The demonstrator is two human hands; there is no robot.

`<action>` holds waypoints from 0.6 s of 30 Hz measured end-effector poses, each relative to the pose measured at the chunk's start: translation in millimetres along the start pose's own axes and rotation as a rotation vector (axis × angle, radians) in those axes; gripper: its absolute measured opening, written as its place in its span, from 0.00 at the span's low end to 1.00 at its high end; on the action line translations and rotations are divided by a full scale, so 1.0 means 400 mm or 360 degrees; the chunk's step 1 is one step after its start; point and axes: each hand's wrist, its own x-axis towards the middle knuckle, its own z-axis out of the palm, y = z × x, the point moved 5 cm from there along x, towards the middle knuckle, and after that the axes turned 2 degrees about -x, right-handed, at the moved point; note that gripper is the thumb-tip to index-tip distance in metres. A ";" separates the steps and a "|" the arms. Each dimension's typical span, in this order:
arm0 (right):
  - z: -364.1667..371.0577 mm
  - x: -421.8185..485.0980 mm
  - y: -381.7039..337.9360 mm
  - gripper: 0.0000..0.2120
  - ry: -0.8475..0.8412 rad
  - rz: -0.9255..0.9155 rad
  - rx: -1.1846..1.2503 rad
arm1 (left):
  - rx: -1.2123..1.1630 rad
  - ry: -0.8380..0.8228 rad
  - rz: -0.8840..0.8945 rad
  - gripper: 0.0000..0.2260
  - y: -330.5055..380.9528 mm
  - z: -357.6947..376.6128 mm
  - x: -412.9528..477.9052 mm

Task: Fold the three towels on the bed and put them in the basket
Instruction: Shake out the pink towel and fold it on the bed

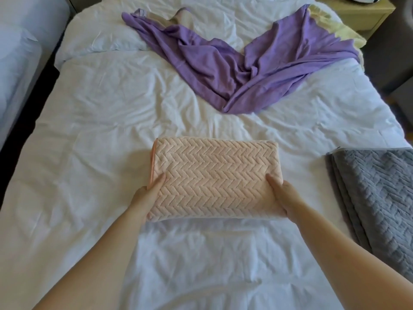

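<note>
Peach plush with a herringbone weave is folded into a thick block, and this peach towel [214,177] is gripped at its two near ends, the left hand [148,193] on one side and the right hand [282,193] on the other, each thumb laid on top and the fingers hidden beneath. The hands are thus held apart, both clamped on the same bundle, which sits at the near middle of the bed [100,130], its near edge seemingly raised. The chief risk is judged to be the layers slipping: the stack is pinched only near its front corners, so the far half could sag or fan open once the bundle is lifted, and the fold would have to be redone. A loosened grip on either side could let it tilt and spill. The basket is not seen anywhere, so a carry of unknown length must be assumed, which gives the fold more chance to fail. The folded grey towel [377,193] lies close to the bed's right edge and could be brushed off by a passing arm. The purple towel [245,70] is spread unfolded farther up the bed and could be overlooked.
</note>
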 end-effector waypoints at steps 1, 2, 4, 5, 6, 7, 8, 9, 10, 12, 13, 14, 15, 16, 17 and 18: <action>-0.007 -0.015 0.004 0.26 0.0031 0.0032 -0.0015 | 0.0060 0.0074 0.0064 0.37 0.010 -0.009 -0.011; -0.017 -0.033 0.008 0.25 0.0067 0.0052 -0.0031 | 0.0120 0.0132 0.0138 0.33 0.024 -0.015 -0.025; -0.033 -0.078 0.015 0.25 0.0122 0.0056 -0.0043 | 0.0223 0.0222 0.0296 0.26 0.054 -0.019 -0.059; -0.041 -0.103 0.021 0.24 0.0142 0.0058 -0.0029 | 0.0261 0.0241 0.0360 0.23 0.068 -0.018 -0.080; -0.051 -0.129 0.029 0.24 0.0163 0.0072 -0.0004 | 0.0302 0.0247 0.0412 0.21 0.081 -0.015 -0.103; -0.064 -0.157 0.038 0.24 0.0187 0.0095 0.0024 | 0.0342 0.0241 0.0453 0.19 0.092 -0.011 -0.126; -0.081 -0.186 0.047 0.24 0.0213 0.0115 0.0050 | 0.0380 0.0227 0.0498 0.18 0.105 -0.004 -0.149; -0.102 -0.215 0.057 0.24 0.0244 0.0129 0.0076 | 0.0409 0.0203 0.0543 0.18 0.119 0.006 -0.170; -0.127 -0.245 0.065 0.24 0.0278 0.0136 0.0109 | 0.0425 0.0177 0.0587 0.18 0.136 0.021 -0.191; -0.189 -0.302 0.082 0.23 0.0352 0.0136 0.0223 | 0.0433 0.0121 0.0679 0.17 0.174 0.066 -0.233; -0.225 -0.328 0.092 0.23 0.0390 0.0125 0.0283 | 0.0436 0.0088 0.0722 0.17 0.193 0.095 -0.253; -0.263 -0.355 0.104 0.23 0.0430 0.0107 0.0338 | 0.0437 0.0048 0.0762 0.17 0.212 0.130 -0.273; -0.302 -0.380 0.119 0.23 0.0472 0.0094 0.0385 | 0.0441 -0.0007 0.0799 0.16 0.229 0.169 -0.292; -0.342 -0.403 0.137 0.23 0.0515 0.0085 0.0425 | 0.0451 -0.0068 0.0837 0.16 0.245 0.213 -0.308; -0.382 -0.427 0.158 0.22 0.0562 0.0077 0.0471 | 0.0474 -0.0134 0.0879 0.15 0.261 0.260 -0.326; -0.422 -0.450 0.181 0.20 0.0611 0.0065 0.0537 | 0.0506 -0.0201 0.0927 0.14 0.276 0.312 -0.346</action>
